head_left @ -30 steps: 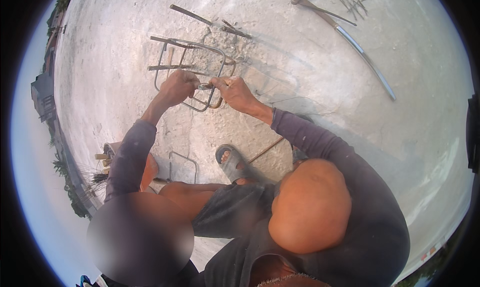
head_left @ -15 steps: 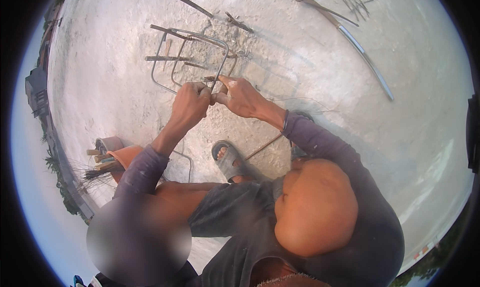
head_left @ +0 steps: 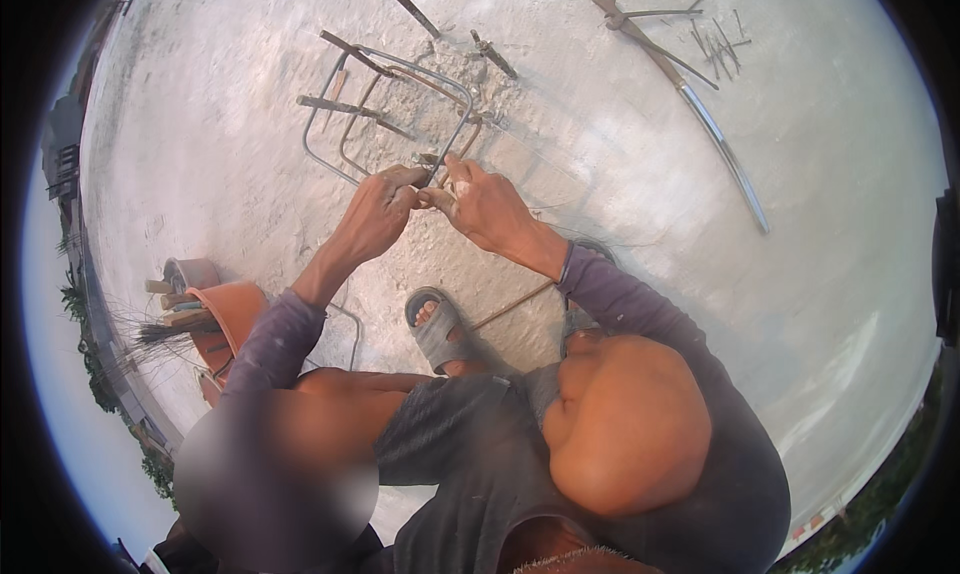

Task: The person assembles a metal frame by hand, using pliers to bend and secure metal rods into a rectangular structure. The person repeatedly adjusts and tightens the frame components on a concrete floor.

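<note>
A rectangular steel stirrup (head_left: 468, 111), bent from thin grey bar, stands around several rebar stubs (head_left: 340, 106) that rise from rough concrete. My left hand (head_left: 378, 212) is closed at the stirrup's near right corner, fingertips pressed to the bar. Just across from it, my right hand (head_left: 492, 210) pinches at the same corner, with thumb toward the left fingers and index finger along the bar. A rebar end (head_left: 428, 159) sits just beyond the fingertips. Any thin wire between the fingers is too small to make out. A second, rustier stirrup (head_left: 345, 146) lies inside or behind the first.
At the far right lies a long bar-bending tool (head_left: 700, 112) with a pale tube handle, beside several short rods (head_left: 722, 49). To the left, an orange bucket (head_left: 238, 319) holds wooden handles and wire. A bent bar (head_left: 357, 336) rests near my sandalled foot (head_left: 437, 324).
The view has shifted a little, with the bucket showing more fully. Both hands stay at the stirrup's corner, and their fingers have changed position slightly.
</note>
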The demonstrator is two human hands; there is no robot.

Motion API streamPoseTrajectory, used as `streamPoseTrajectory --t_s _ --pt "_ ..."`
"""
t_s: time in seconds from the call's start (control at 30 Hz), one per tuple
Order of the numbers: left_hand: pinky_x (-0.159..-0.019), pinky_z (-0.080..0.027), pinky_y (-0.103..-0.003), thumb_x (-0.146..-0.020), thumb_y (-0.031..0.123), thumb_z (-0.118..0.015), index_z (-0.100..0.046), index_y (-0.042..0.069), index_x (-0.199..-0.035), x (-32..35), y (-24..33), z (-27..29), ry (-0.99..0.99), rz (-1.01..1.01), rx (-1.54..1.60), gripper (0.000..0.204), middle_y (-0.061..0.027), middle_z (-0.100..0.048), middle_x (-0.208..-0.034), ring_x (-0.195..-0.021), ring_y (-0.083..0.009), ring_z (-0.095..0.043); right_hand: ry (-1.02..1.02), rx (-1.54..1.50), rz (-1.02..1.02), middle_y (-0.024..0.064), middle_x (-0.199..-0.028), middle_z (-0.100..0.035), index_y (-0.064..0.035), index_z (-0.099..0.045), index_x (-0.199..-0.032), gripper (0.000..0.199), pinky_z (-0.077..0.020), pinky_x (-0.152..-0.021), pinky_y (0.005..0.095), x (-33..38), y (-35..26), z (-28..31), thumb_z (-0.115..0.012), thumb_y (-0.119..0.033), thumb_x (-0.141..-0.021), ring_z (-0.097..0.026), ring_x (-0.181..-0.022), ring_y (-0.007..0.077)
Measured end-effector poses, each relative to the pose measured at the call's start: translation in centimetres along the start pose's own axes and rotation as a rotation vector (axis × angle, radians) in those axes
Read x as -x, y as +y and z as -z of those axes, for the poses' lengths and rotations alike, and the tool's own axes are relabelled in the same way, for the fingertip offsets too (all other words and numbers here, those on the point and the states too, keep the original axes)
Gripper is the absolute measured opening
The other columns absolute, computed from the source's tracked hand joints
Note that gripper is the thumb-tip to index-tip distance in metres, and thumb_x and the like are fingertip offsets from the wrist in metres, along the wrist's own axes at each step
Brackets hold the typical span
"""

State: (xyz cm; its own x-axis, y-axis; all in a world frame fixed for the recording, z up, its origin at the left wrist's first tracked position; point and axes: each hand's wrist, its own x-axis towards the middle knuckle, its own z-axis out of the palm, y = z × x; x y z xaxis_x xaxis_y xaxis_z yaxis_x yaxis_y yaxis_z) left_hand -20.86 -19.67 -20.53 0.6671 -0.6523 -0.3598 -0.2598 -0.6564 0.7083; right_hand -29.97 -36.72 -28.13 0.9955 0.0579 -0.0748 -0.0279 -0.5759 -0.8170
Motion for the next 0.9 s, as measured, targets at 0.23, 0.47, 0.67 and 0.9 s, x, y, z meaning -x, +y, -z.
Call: streamPoseTrajectory --t_s 0.23,0.47,0.67,0.9 --pt "-0.066 -0.053 -0.046 -0.101 0.028 -0.059 -0.065 -0.005 -0.106 -0.3 -0.9 -2.5 0.231 0.036 -0.013 0.034 -0.0229 -0.070 -0.079 -0.070 -0.0401 -0.069 0.158 -0.389 0.074 0.0250 -0.113 -0.070 0.0084 -0.066 -0.117 0.049 -0.0562 -0.081 0.0383 -0.8 2.6 -1.5 -0.056 -0.038 -0.107 -0.071 -0.096 0.0315" --pt "-0.055 -0.049 -0.049 -0.102 0.032 -0.061 -0.059 0.001 -0.103 -0.7 -2.4 -4.5 0.393 0.008 -0.204 0.031 -0.0194 -0.069 -0.071 -0.061 -0.0398 -0.068 0.112 -0.751 -0.236 0.0000 -0.060 -0.055 0.0013 -0.074 -0.085 0.051 -0.0361 -0.050 0.0273 -0.8 2.6 -1.2 -0.062 -0.043 -0.105 -0.047 -0.056 0.0060" --pt "-0.050 -0.046 -0.048 -0.102 0.032 -0.063 -0.058 0.002 -0.105 -0.9 -1.6 -4.7 0.421 0.099 -0.176 0.030 -0.0168 -0.064 -0.060 -0.052 -0.0384 -0.064 0.134 -0.732 -0.238 -0.0040 -0.055 -0.051 0.0008 -0.073 -0.083 0.052 -0.0290 -0.046 0.0259 -1.4 2.5 -0.6 -0.064 -0.046 -0.103 -0.038 -0.052 0.0030" --pt "-0.051 -0.047 -0.049 -0.100 0.032 -0.064 -0.060 0.002 -0.102 -0.9 -2.2 -4.9 0.417 0.086 -0.238 0.030 -0.0177 -0.062 -0.058 -0.054 -0.0400 -0.064 0.147 -0.539 -0.123 0.0122 -0.070 -0.070 0.0043 -0.072 -0.092 0.043 -0.0465 -0.053 0.0362 -0.1 3.0 -0.3 -0.069 -0.038 -0.100 -0.060 -0.054 0.0166"
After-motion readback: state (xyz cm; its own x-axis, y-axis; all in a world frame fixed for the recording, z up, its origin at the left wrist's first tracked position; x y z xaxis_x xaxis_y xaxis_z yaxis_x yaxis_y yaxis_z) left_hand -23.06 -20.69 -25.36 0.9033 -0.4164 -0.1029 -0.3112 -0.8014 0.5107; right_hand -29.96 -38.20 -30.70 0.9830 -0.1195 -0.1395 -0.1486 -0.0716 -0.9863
